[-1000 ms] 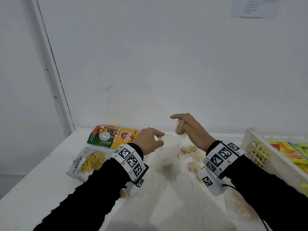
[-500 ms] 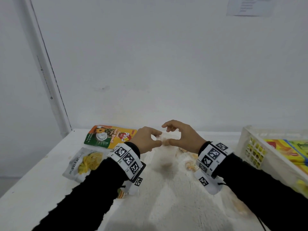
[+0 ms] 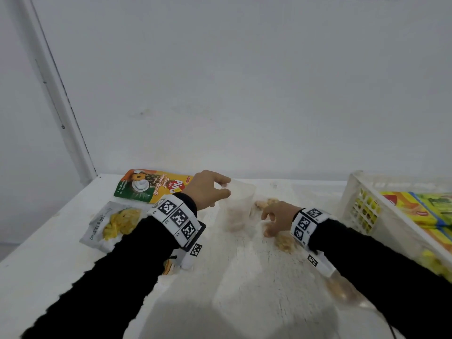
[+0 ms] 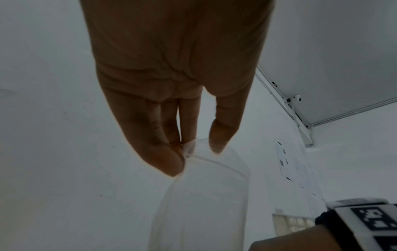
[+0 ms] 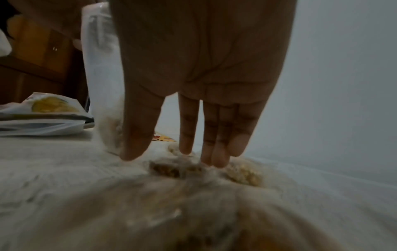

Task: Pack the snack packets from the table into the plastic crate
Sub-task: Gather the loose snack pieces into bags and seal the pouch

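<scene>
A clear plastic bag stands open-mouthed at the table's middle, with pale snack pieces in its bottom. My left hand pinches its rim between thumb and fingers. My right hand is down at the table just right of the bag, fingers straight and spread, tips over loose snack pieces. It holds nothing. A green and orange packet and a silver packet with yellow chips lie at the left. The white crate at the right holds yellow packets.
The white table ends at a wall behind and at an edge on the left. More loose snack pieces lie beyond the right hand. Another clump lies under the right forearm.
My right hand has left the bag's mouth and dropped to the table among the loose pieces. The left hand keeps its pinch on the bag's rim.
</scene>
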